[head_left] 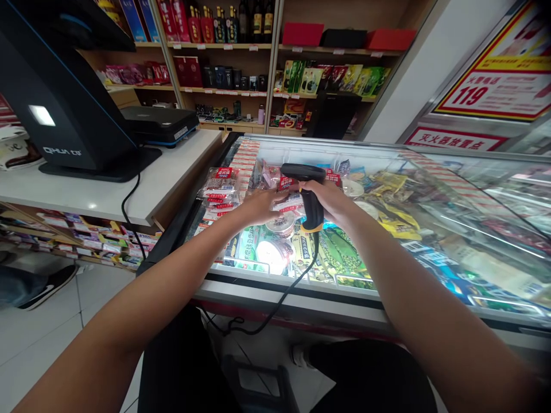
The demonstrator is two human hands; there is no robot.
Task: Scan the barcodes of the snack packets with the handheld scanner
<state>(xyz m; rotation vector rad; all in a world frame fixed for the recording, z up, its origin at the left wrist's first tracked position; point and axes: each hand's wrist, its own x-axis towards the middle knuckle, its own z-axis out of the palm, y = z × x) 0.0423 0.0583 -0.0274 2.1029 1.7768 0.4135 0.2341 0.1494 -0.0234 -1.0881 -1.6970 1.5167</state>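
Note:
My right hand point(331, 198) is wrapped round the handle of a black barcode scanner point(313, 212), its thumb lying across the near side. The scanner's head is above the glass-topped freezer, and a black cable hangs from the grip. To its left, my left hand point(260, 206) has its fingers closed on a clear food packet point(293, 202) with red and white labels. The scanner head is over this packet and partly covers it. Left of that hand, a stack of similar clear packets point(221, 183) rests on the freezer top.
The freezer point(297, 292) holds bagged and tubbed frozen goods point(396, 218). On the left, a white counter point(167, 189) carries a black checkout terminal point(73, 126) and a scale point(161, 123). A stool point(258, 381) and another person's shoe point(51, 287) are below. Stocked shelves point(224, 46) stand behind.

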